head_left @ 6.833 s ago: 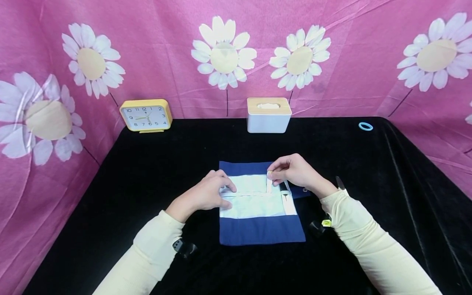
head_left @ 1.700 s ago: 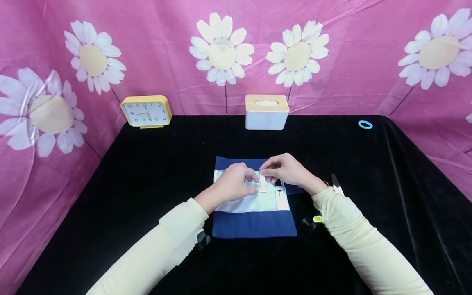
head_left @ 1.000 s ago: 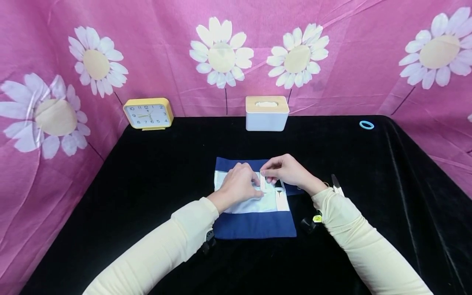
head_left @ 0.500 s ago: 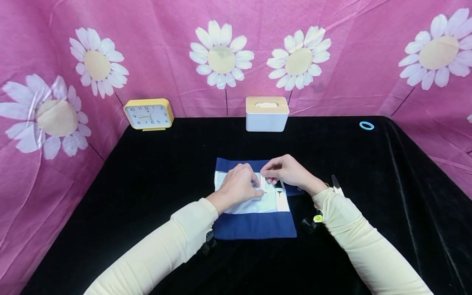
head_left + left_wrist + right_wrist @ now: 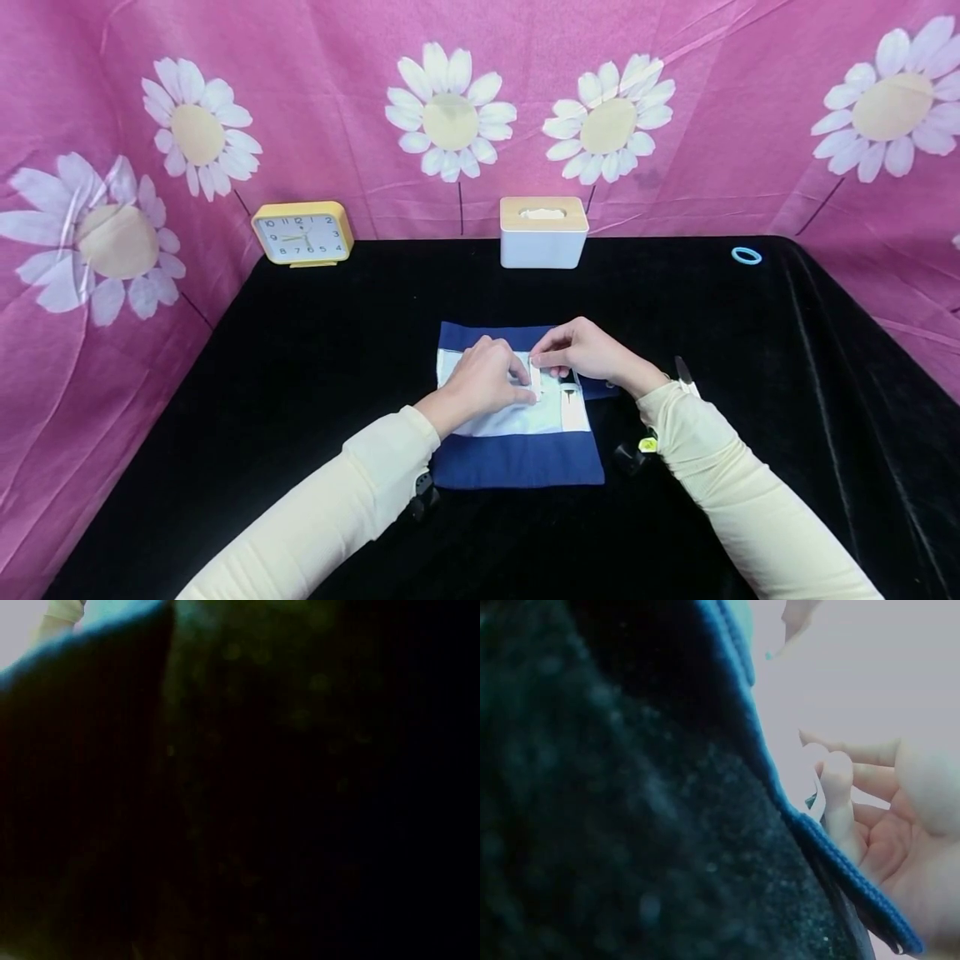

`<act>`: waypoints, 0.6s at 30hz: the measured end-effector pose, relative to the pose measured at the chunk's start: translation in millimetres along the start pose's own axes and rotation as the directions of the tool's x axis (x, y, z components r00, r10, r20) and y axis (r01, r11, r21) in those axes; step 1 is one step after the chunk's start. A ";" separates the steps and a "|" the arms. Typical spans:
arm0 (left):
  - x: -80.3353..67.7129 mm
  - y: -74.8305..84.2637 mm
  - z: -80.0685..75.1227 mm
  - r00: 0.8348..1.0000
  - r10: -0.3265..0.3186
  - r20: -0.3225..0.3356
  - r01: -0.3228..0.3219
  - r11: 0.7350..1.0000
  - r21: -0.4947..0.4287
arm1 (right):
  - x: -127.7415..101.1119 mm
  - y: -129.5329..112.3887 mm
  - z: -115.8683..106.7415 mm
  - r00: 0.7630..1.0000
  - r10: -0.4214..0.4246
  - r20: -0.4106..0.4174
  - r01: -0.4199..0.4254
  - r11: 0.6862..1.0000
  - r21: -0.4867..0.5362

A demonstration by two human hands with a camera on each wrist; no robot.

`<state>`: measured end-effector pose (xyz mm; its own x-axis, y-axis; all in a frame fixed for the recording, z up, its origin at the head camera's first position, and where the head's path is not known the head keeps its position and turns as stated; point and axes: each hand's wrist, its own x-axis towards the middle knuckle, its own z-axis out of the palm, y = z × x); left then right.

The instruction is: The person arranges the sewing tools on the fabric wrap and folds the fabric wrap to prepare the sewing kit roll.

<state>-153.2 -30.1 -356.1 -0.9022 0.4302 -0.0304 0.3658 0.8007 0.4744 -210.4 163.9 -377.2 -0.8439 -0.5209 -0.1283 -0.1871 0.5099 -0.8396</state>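
An unfolded navy cloth pouch point(image 5: 519, 460) with a pale inner panel lies on the black table cover. My right hand point(image 5: 588, 350) pinches the upper end of a slim whitish strip point(image 5: 536, 382), which stands lengthwise over the panel near the pocket edge. Its exact kind is too small to tell. Beside it, a pale piece with a dark upper part point(image 5: 572, 408) sits at the panel's right side. My left hand point(image 5: 483, 375) rests on the panel, fingers bent and thumb apart from them, close to the strip. In the right wrist view, bent fingers point(image 5: 838, 776) show beside the cloth edge.
At the back stand a yellow clock point(image 5: 303, 234) and a white tissue box with a wooden lid point(image 5: 543, 242). A light-blue ring point(image 5: 746, 256) lies at the far right. A flower-printed pink cloth point(image 5: 330, 108) hangs behind. The left wrist view is mostly dark.
Since the earliest frame, my left hand has moved right across the panel towards the strip. In the last half second, my right hand and the strip have shifted slightly towards me.
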 end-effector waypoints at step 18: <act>-11.7 -2.2 -7.0 0.998 0.032 0.053 -0.035 0.998 0.048 | -3.5 -3.3 1.1 0.997 -0.042 0.071 0.049 0.994 -0.099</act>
<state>-145.0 -39.8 -350.5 -0.8766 0.4772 -0.0617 0.4075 0.8045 0.4321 -206.3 163.3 -374.6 -0.7972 -0.5895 -0.1301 -0.2773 0.5489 -0.7885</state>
